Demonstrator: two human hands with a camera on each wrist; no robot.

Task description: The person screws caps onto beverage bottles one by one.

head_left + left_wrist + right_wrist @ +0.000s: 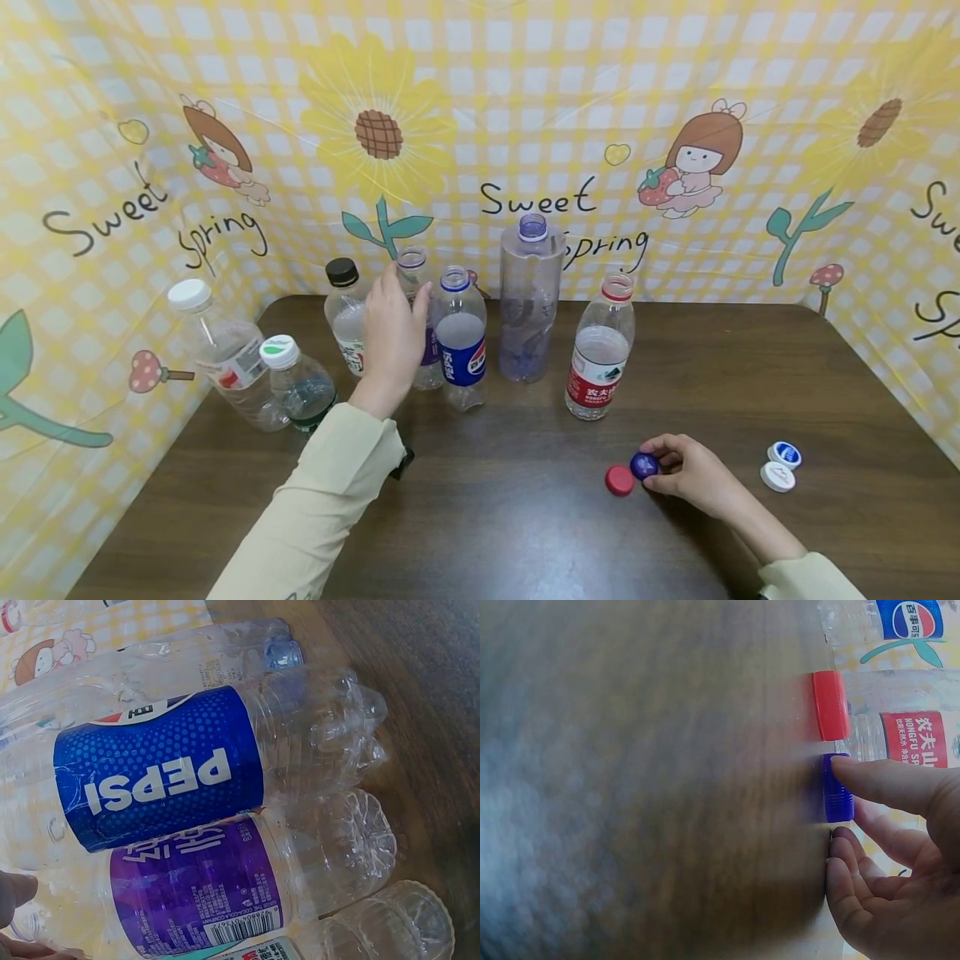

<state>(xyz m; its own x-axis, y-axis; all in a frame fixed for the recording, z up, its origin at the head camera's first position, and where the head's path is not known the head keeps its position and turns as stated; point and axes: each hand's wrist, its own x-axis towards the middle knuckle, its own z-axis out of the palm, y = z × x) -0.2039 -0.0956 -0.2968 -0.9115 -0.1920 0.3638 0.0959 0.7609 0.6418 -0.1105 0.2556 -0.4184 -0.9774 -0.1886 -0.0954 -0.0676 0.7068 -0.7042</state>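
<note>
My left hand is raised before the purple-label bottle, between a black-capped bottle and the Pepsi bottle. Its thumb and fingers stand apart on either side of the uncapped neck; contact cannot be told. In the left wrist view the purple label lies beside the blue Pepsi label. With thumb and fingertips my right hand pinches a dark blue cap at the table surface, right beside a red cap. The right wrist view shows the thumb against the blue cap.
A large uncapped bottle and an uncapped red-label bottle stand behind the caps. Two white-capped bottles, one large and one small, are at the left. Two more caps, blue-topped and white, lie at the right.
</note>
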